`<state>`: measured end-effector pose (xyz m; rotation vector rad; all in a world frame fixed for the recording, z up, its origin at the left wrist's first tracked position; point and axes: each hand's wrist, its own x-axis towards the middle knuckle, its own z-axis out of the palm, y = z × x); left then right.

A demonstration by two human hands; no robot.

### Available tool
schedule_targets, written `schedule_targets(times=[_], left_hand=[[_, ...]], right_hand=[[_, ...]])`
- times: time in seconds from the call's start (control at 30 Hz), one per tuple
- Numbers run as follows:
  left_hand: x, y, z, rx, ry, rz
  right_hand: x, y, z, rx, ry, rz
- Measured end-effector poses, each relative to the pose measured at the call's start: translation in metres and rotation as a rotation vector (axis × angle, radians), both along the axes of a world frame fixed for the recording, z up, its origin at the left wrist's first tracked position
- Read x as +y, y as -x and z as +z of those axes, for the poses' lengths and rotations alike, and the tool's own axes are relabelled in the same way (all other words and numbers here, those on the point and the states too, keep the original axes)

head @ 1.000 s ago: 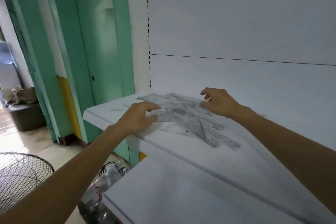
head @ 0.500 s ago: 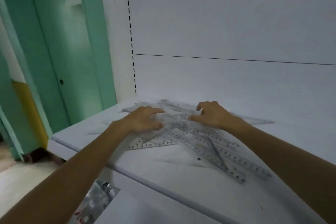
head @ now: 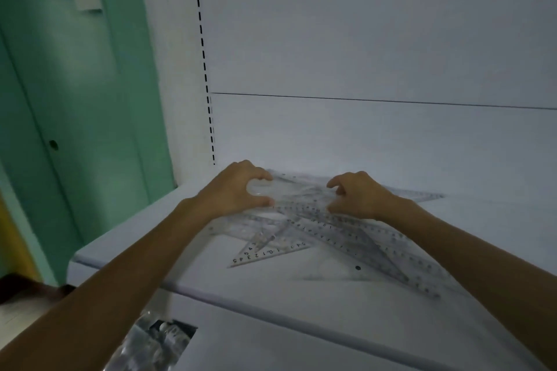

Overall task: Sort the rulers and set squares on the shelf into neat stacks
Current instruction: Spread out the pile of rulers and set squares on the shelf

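One left hand [head: 238, 194], one right hand [head: 360, 197], one shelf [head: 271, 291], uncountable overlapping rulers [head: 346, 235].

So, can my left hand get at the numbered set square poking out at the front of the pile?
Probably yes: the set square pokes out bare on the shelf, just nearer than the left hand, though that hand grips a clear piece.

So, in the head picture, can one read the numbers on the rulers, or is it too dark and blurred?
Head view: dim, bluish light, no glare; digits on the nearest set square read clearly; the long rulers toward the right are smeared; a soft shadow lies on the shelf before them.
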<state>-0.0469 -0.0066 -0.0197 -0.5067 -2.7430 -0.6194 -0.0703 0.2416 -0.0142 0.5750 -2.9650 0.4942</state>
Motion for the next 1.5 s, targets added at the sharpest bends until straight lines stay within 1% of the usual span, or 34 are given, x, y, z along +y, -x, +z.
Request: schedule_targets(times=[0.07,0.27,0.37,0.47,0.77,0.97,1.2,1.33,1.5], left_hand=[[-0.002,-0.005,-0.002,0.040,-0.041,0.011],[0.011,-0.017,-0.005,0.086,-0.096,0.009],[0.033,-0.021,-0.006,0.077,-0.088,-0.054],[0.066,-0.025,-0.005,0.047,-0.048,-0.142],[0.208,-0.040,0.000,-0.001,0.046,-0.394],[0.314,-0.064,0.001,0.001,0.062,-0.502],[0.440,-0.093,0.001,-0.045,0.015,-0.479],[0.503,-0.107,-0.002,-0.065,0.001,-0.464],[0.564,-0.118,-0.005,-0.102,0.019,-0.453]], right_hand=[[0.004,-0.006,-0.001,0.019,0.010,-0.012],[0.026,-0.031,-0.003,0.179,0.125,-0.079],[0.052,-0.046,-0.007,0.241,0.103,-0.125],[0.087,-0.066,-0.012,0.226,0.042,-0.214],[0.219,-0.137,-0.020,0.222,0.037,-0.526],[0.321,-0.177,-0.021,0.228,0.038,-0.645],[0.447,-0.207,-0.019,0.184,-0.007,-0.636],[0.511,-0.219,-0.015,0.209,0.019,-0.643],[0.568,-0.236,-0.018,0.219,0.093,-0.657]])
